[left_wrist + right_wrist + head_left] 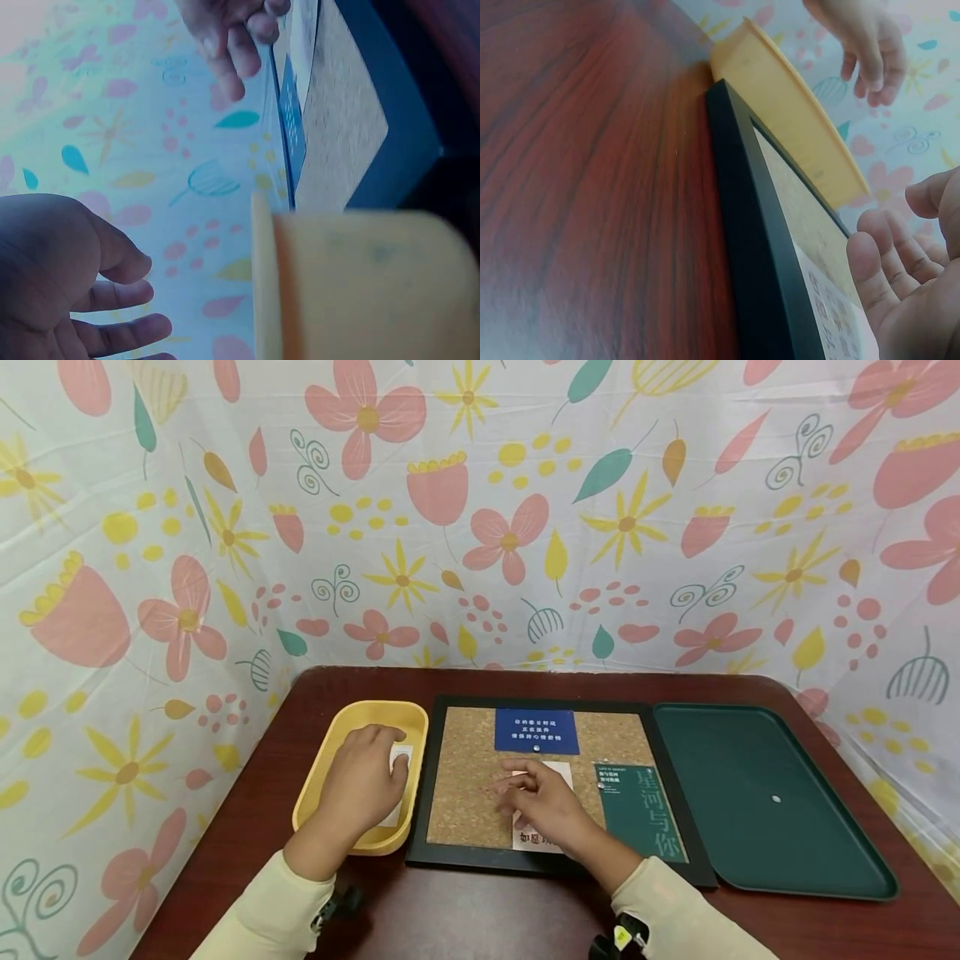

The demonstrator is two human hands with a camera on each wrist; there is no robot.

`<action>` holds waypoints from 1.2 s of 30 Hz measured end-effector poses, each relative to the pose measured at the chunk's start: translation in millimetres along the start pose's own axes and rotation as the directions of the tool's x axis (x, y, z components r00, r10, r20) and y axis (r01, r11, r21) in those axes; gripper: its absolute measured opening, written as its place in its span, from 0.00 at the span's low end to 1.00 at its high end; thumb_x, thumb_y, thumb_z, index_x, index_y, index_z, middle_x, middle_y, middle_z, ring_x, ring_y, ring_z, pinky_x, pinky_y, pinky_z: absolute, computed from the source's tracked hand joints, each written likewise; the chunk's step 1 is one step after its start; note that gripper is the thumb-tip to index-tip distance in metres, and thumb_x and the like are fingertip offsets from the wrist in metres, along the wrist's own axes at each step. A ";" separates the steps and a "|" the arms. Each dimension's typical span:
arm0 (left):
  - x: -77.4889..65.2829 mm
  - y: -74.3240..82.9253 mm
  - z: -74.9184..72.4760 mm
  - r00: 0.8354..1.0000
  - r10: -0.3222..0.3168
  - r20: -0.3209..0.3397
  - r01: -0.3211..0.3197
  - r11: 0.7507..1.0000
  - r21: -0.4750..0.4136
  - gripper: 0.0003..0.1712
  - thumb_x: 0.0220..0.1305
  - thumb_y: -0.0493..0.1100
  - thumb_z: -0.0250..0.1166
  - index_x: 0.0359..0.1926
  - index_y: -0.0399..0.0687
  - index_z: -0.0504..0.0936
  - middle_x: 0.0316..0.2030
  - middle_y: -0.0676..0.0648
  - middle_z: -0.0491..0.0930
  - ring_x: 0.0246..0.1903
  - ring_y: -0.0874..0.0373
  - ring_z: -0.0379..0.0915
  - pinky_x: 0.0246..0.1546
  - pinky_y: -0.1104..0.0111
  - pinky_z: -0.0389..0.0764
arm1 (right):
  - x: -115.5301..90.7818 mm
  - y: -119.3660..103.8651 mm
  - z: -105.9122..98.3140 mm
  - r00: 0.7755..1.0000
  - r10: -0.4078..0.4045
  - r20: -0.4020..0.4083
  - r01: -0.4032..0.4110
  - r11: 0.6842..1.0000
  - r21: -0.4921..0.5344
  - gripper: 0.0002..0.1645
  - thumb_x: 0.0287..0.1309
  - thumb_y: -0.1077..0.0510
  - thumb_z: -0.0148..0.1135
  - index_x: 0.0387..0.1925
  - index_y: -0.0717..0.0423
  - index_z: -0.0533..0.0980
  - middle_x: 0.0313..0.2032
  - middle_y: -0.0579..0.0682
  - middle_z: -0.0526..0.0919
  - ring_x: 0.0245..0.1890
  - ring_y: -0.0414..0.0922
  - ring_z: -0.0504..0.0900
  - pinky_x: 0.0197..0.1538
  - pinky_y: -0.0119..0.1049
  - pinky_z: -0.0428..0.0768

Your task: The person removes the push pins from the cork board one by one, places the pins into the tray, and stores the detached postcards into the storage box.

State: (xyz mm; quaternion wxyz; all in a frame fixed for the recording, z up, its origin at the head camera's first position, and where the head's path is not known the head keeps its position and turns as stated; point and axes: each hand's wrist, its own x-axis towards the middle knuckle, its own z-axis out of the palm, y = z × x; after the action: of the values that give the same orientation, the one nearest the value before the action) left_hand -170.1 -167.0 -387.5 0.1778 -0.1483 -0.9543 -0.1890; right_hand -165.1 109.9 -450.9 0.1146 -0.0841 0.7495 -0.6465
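Observation:
My left hand [365, 777] hovers over the yellow tray [306, 793], thumb apart from the loosely bent fingers and nothing between them. Partly hidden under it, a white card [393, 814] lies in the tray. My right hand [546, 806] is above the framed cork board [465, 793], fingers loosely bent, holding nothing in the right wrist view. Below this hand a pale pink card [558, 772] with dark lettering lies on the cork, partly covered by the hand. A blue card [536, 727] with a silver pushpin [536, 748] is at the board's top.
A green card [641, 814] with another silver pushpin [601, 786] is at the board's right. To the board's right lies a dark green tray [795, 835] with one small silver pin [776, 798] on it. All stand on a dark red wooden table [465, 910] before a flowered curtain [480, 593].

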 end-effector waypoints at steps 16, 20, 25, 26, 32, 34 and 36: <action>-16.1 41.2 21.4 0.965 0.260 0.039 -0.257 0.963 -0.077 0.09 0.65 0.38 0.70 0.46 0.46 0.84 0.44 0.48 0.81 0.49 0.47 0.76 0.53 0.55 0.77 | 1.8 -0.2 -29.9 0.998 -0.003 -0.064 -0.007 0.987 -0.162 0.26 0.71 0.62 0.60 0.68 0.64 0.71 0.46 0.61 0.85 0.34 0.53 0.85 0.28 0.41 0.82; -20.2 49.6 27.8 0.950 0.304 0.070 -0.298 0.951 -0.088 0.09 0.64 0.39 0.70 0.45 0.47 0.85 0.43 0.50 0.81 0.48 0.50 0.77 0.53 0.57 0.77 | 3.7 -0.3 -35.4 0.996 -0.020 -0.087 0.001 0.977 -0.215 0.25 0.70 0.63 0.62 0.66 0.64 0.73 0.44 0.59 0.86 0.33 0.51 0.85 0.27 0.40 0.82; -22.6 61.5 36.7 0.928 0.352 0.123 -0.344 0.935 -0.083 0.09 0.65 0.41 0.68 0.46 0.47 0.85 0.44 0.50 0.82 0.50 0.53 0.77 0.55 0.59 0.76 | 4.6 -0.3 -44.7 0.990 -0.071 -0.124 0.028 0.948 -0.316 0.23 0.68 0.64 0.63 0.62 0.65 0.74 0.40 0.54 0.87 0.31 0.48 0.85 0.25 0.36 0.77; -23.1 63.4 38.8 0.922 0.362 0.136 -0.354 0.932 -0.081 0.09 0.66 0.41 0.68 0.46 0.47 0.85 0.45 0.50 0.82 0.51 0.53 0.76 0.56 0.60 0.76 | 4.8 0.0 -46.7 0.988 -0.078 -0.135 0.028 0.940 -0.341 0.23 0.67 0.64 0.64 0.62 0.65 0.75 0.40 0.53 0.87 0.31 0.47 0.84 0.26 0.36 0.77; -28.6 70.8 50.4 0.883 0.415 0.219 -0.404 0.910 -0.095 0.09 0.68 0.43 0.66 0.47 0.48 0.86 0.47 0.51 0.82 0.53 0.55 0.76 0.58 0.61 0.74 | 5.7 4.0 -56.4 0.977 -0.085 -0.195 -0.017 0.884 -0.467 0.22 0.67 0.59 0.66 0.59 0.63 0.77 0.36 0.48 0.83 0.32 0.44 0.78 0.29 0.39 0.75; -30.3 72.2 53.8 0.871 0.435 0.228 -0.425 0.901 -0.093 0.09 0.68 0.44 0.66 0.47 0.48 0.86 0.48 0.51 0.82 0.53 0.54 0.76 0.59 0.61 0.74 | 6.1 6.1 -58.8 0.976 -0.079 -0.203 -0.031 0.872 -0.488 0.21 0.67 0.58 0.66 0.58 0.63 0.78 0.35 0.47 0.82 0.32 0.44 0.77 0.30 0.39 0.73; -31.4 73.3 57.2 0.863 0.450 0.231 -0.443 0.893 -0.087 0.10 0.68 0.44 0.67 0.47 0.49 0.86 0.48 0.51 0.82 0.53 0.54 0.76 0.59 0.61 0.74 | 6.7 7.7 -61.0 0.976 -0.079 -0.201 -0.033 0.865 -0.501 0.21 0.68 0.57 0.66 0.58 0.63 0.77 0.35 0.47 0.81 0.31 0.44 0.77 0.30 0.40 0.73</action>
State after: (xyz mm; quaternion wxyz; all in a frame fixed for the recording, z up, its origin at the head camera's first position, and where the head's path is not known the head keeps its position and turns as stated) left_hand -132.5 -85.3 -426.8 0.0955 -0.3898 -0.9055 -0.1377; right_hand -188.5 167.2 -450.5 -0.0005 -0.0499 0.8985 -0.4361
